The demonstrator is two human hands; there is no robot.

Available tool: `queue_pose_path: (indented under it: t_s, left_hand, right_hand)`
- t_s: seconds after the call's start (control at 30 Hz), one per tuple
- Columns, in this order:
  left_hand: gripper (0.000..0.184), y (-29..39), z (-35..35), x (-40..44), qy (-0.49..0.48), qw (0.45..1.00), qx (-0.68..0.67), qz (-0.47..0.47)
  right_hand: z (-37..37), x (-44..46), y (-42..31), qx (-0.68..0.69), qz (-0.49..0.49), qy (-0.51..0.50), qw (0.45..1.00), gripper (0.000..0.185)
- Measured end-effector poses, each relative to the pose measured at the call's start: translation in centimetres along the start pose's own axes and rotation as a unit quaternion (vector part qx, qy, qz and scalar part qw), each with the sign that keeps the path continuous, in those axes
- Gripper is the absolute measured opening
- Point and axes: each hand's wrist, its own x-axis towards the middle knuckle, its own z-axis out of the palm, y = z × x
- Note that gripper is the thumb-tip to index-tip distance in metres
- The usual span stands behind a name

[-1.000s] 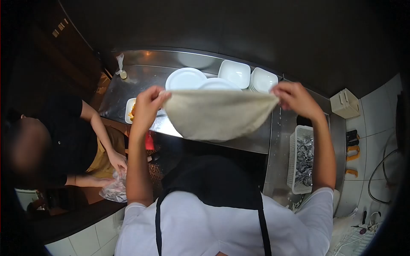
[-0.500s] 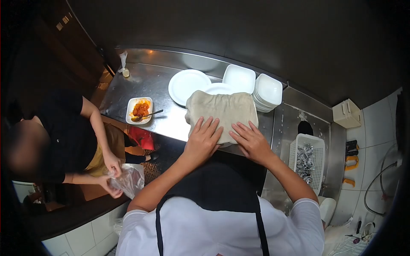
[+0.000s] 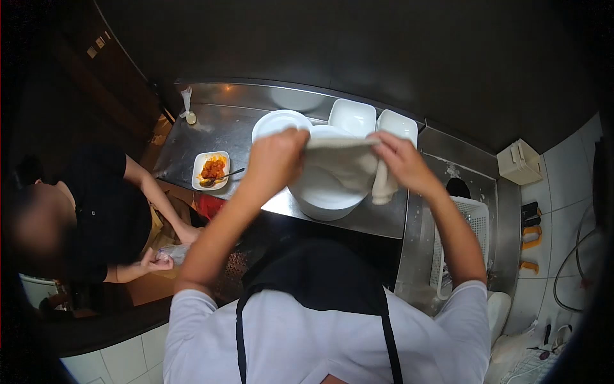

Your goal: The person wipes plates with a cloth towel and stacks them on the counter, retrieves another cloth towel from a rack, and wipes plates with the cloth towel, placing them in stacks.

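Nearest to me are my white shirt (image 3: 268,342) and the black apron (image 3: 320,278) over it. My bare arms reach out past it to the counter (image 3: 377,221). My left hand (image 3: 275,161) is closed in a blurred fist on one end of the pale cloth (image 3: 342,159); my right hand (image 3: 404,165) pinches the other end, fingers bent over the edge. The cloth is stretched between them, with a loose fold hanging below my right hand. Under it sits round white dishware (image 3: 326,203), deep-sided and partly covered from view — I cannot tell whether cloth and rim touch.

To my left, a co-worker's hands hold a clear plastic bag (image 3: 171,255). On my right, a white plastic basket (image 3: 481,224) stands in the metal sink, partly behind my forearm. On the counter's left part lies a square white dish (image 3: 199,184) of orange-red food (image 3: 214,168) — a spoon (image 3: 234,173) rests in it. Farther off are a round white plate (image 3: 281,120), two square white bowls (image 3: 352,116) side by side, and the dark wall (image 3: 358,51).
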Motion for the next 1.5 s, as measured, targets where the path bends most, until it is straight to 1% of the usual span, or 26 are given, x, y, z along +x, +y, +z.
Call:
queue_pose_path:
  t_s: [0.07, 0.17, 0.2, 0.27, 0.33, 0.43, 0.47, 0.53, 0.57, 0.6, 0.63, 0.7, 0.8, 0.87, 0.93, 0.97, 1.03, 1.07, 1.17, 1.2, 1.23, 1.27, 1.3, 1.37, 1.43, 1.5]
  left_hand:
    - [0.025, -1.5, -1.7, 3.7, 0.020, 0.999, -0.049, 0.008]
    - [0.030, -1.8, -3.9, 6.7, -0.050, 0.993, -0.106, -0.016]
    - [0.034, -1.3, -5.2, 7.3, -0.121, 0.977, -0.167, -0.050]
    - [0.032, -1.8, -4.4, 7.6, -0.180, 0.917, -0.343, -0.094]
    - [0.036, -2.2, -2.8, 7.6, -0.242, 0.834, -0.482, -0.113]
    - [0.032, 0.5, -1.4, 6.0, -0.204, 0.621, -0.669, -0.355]
    - [0.034, 1.0, -0.2, 5.3, -0.163, 0.592, -0.693, -0.378]
    - [0.047, 2.1, 1.3, 3.8, -0.142, 0.450, -0.816, -0.334]
    - [0.055, 2.8, 1.3, 3.1, -0.142, 0.378, -0.864, -0.301]
    - [0.057, 3.3, 1.2, 2.5, -0.155, 0.388, -0.870, -0.262]
    - [0.045, 4.6, 2.3, 2.1, -0.077, 0.414, -0.860, -0.286]
    - [0.033, 5.5, 2.1, 1.2, -0.049, 0.553, -0.790, -0.260]
    - [0.028, 4.7, -0.2, 2.4, -0.067, 0.627, -0.748, -0.206]
    - [0.025, 3.5, -1.7, 3.9, -0.119, 0.680, -0.715, -0.112]
    - [0.022, 1.5, -2.5, 6.5, -0.165, 0.742, -0.650, -0.015]
    - [0.021, 0.4, -2.5, 7.9, -0.180, 0.775, -0.605, 0.034]
    - [0.018, -1.0, -2.7, 9.3, -0.127, 0.814, -0.566, -0.021]
    - [0.020, -1.5, -3.1, 9.3, -0.109, 0.816, -0.568, -0.024]
    - [0.030, -2.9, -3.8, 7.6, -0.057, 0.839, -0.540, 0.028]
    - [0.033, -3.2, -3.7, 6.2, -0.035, 0.853, -0.519, 0.047]
    - [0.034, -3.5, -3.3, 4.3, -0.002, 0.870, -0.492, 0.037]
    - [0.036, -4.3, -2.2, 2.2, 0.043, 0.879, -0.476, 0.007]
    - [0.037, -5.0, -0.4, 0.1, 0.087, 0.886, -0.455, -0.021]
    - [0.040, -5.6, 5.1, -4.4, 0.133, 0.886, -0.414, -0.162]
    - [0.049, -3.6, 10.1, -6.4, 0.134, 0.783, -0.522, -0.310]
    - [0.056, -1.5, 14.1, -6.9, 0.131, 0.785, -0.498, -0.345]
  right_hand:
    - [-1.7, 2.2, -0.2, 0.079, 0.031, -0.016, 0.996, 0.024]
    - [-4.2, 4.3, -1.3, 0.112, 0.040, -0.018, 0.993, 0.024]
    - [-5.1, 4.9, -2.0, 0.107, 0.041, -0.023, 0.993, 0.025]
    - [-6.9, 5.8, -3.3, 0.101, 0.048, -0.031, 0.993, 0.025]
    - [-8.6, 6.9, -5.4, 0.013, 0.048, -0.041, 0.998, 0.027]
    - [-7.2, 7.0, -7.9, -0.141, 0.036, -0.034, 0.989, 0.028]
    - [-6.3, 7.2, -8.4, -0.188, 0.033, -0.033, 0.981, 0.028]
    - [-2.6, 5.1, -9.2, -0.195, -0.018, -0.071, 0.978, 0.031]
    - [-0.5, 3.5, -9.9, -0.152, -0.029, -0.104, 0.982, 0.029]
    - [0.6, 2.1, -10.9, -0.092, -0.006, -0.152, 0.984, 0.027]
    - [1.6, 1.4, -10.2, -0.113, -0.090, -0.152, 0.978, 0.026]
    - [2.1, 0.0, -9.5, -0.048, -0.094, -0.043, 0.993, 0.026]
    - [-0.2, -0.1, -7.2, -0.144, -0.173, 0.183, 0.957, 0.040]
    - [-0.2, 1.2, -5.5, 0.030, -0.163, 0.100, 0.981, 0.052]
    - [-1.1, 2.5, -5.0, 0.180, -0.076, -0.036, 0.980, 0.067]
    - [-2.1, 3.5, -4.2, 0.101, -0.020, -0.097, 0.990, 0.057]
    - [-2.6, 5.3, -5.5, 0.064, 0.014, -0.050, 0.997, 0.043]
    - [-2.9, 6.0, -5.5, -0.017, -0.036, 0.003, 0.999, 0.032]
    - [-1.5, 5.2, -7.4, -0.078, -0.093, 0.053, 0.991, 0.030]
    - [-0.6, 4.4, -7.3, -0.137, -0.138, 0.050, 0.980, 0.030]
    - [0.6, 2.8, -8.0, -0.181, -0.101, 0.011, 0.978, 0.032]
    - [2.1, 1.5, -5.8, -0.216, -0.139, 0.008, 0.967, 0.038]
    - [3.1, 0.3, -5.2, -0.217, -0.128, -0.057, 0.966, 0.050]
    - [6.2, -1.1, -2.2, -0.225, -0.097, -0.011, 0.969, 0.064]
    - [10.8, 0.1, 3.3, -0.320, -0.039, 0.017, 0.946, 0.070]
    - [14.9, 2.7, 4.8, -0.354, -0.017, 0.043, 0.934, 0.072]
